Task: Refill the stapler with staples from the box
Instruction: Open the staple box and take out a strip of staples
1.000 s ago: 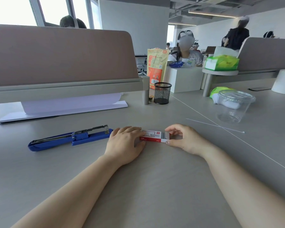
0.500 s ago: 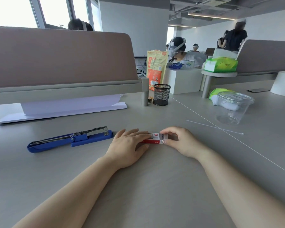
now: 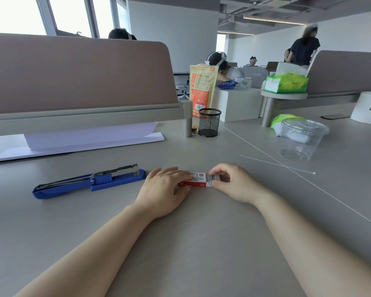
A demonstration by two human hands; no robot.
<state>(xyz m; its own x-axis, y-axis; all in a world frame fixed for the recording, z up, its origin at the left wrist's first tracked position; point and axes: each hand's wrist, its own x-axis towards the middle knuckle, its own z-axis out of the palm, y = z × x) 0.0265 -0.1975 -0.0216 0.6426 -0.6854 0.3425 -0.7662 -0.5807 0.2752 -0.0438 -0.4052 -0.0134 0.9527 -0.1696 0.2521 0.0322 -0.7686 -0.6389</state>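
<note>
Fingers point(image 3: 217, 171) of right hand point(image 3: 234, 183) pinched tray end of staple box point(image 3: 196, 181); left hand point(image 3: 165, 189) pressed sleeve flat. Step: opening box. Next likely: draw tray out, then stapler point(image 3: 90, 182).

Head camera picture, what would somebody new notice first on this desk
First the two hands meeting mid-desk on a small red and white staple box: the left hand presses its left end, the right hand pinches its right end. Just left of them lies a long blue stapler, opened flat with its metal rail showing. Farther back to the right stands a clear lidded plastic cup.
</note>
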